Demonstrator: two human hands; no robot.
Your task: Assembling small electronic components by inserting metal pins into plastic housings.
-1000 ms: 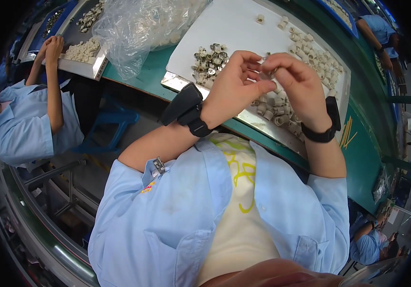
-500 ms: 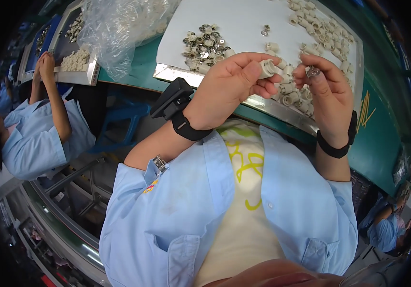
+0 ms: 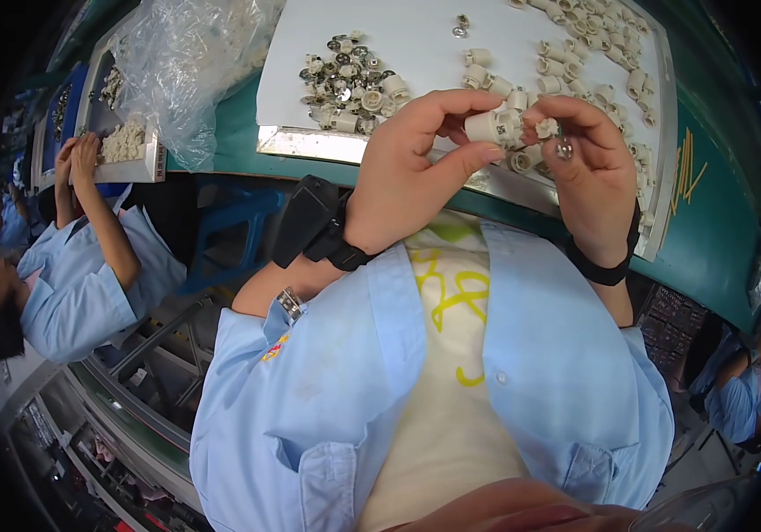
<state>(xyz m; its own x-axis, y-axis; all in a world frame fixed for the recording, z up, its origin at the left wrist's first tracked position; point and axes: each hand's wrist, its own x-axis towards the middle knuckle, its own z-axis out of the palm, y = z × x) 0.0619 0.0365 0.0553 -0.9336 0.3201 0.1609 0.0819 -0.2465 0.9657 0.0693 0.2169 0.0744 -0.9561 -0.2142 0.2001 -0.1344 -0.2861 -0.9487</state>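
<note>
My left hand (image 3: 411, 164) is closed around a cream-white ceramic lamp socket (image 3: 483, 129), thumb below it and fingers above. The socket lies on its side, over the near edge of the tray. Just to its right, my right hand (image 3: 600, 168) pinches a small white core piece with metal parts (image 3: 547, 129) between thumb and fingers. A shiny round metal bit (image 3: 563, 148) shows at the thumb tip. The two pieces are close together; whether they touch is hard to tell. More white sockets (image 3: 558, 64) lie on the tray behind both hands.
The metal-rimmed white tray (image 3: 309, 143) rests on a green table (image 3: 708, 239). A heap of metal and white socket parts (image 3: 349, 82) sits at its left. Beyond is a clear plastic bag (image 3: 190, 80). At far left a co-worker (image 3: 88, 275) handles parts beside a blue stool (image 3: 234, 226).
The socket in my left hand has turned, its side now showing. My right hand has come nearer, and its white core piece now shows. The view has shifted, moving the tray leftward.
</note>
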